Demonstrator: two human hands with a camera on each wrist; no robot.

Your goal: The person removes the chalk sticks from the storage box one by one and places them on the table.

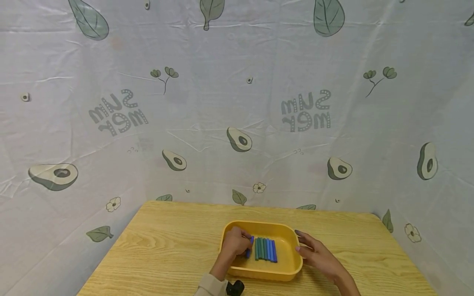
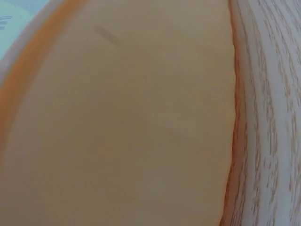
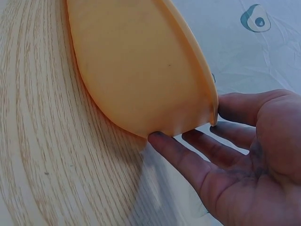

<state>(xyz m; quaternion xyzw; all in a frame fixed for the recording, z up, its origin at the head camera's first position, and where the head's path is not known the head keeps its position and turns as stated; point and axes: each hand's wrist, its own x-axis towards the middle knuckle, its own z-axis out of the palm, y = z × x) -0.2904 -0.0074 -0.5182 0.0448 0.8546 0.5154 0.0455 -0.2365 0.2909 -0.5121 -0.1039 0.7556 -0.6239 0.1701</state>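
Note:
My left hand [image 1: 237, 240] reaches into a yellow tray [image 1: 272, 274] at its left side. Its bent fingers pinch a dark blue stick [image 1: 248, 253], whose two ends show past the fingertips. Just right of that stick lies a row of green sticks [image 1: 261, 249] and blue sticks [image 1: 272, 251], side by side on the tray's floor. My right hand [image 1: 318, 257] is at the tray's right end, its fingers spread and nearly straight. In the right wrist view its fingertips [image 3: 157, 136] touch the tray's outer wall and rim. The left wrist view shows the tray's outer wall, not the hand.
The tray stands on a wood-grain table [image 1: 174, 238]. Behind and beside the table hangs a pale sheet [image 1: 207, 102] printed with avocados and leaves. A black device [image 1: 235, 287] is at the left wrist, near the tray's front edge.

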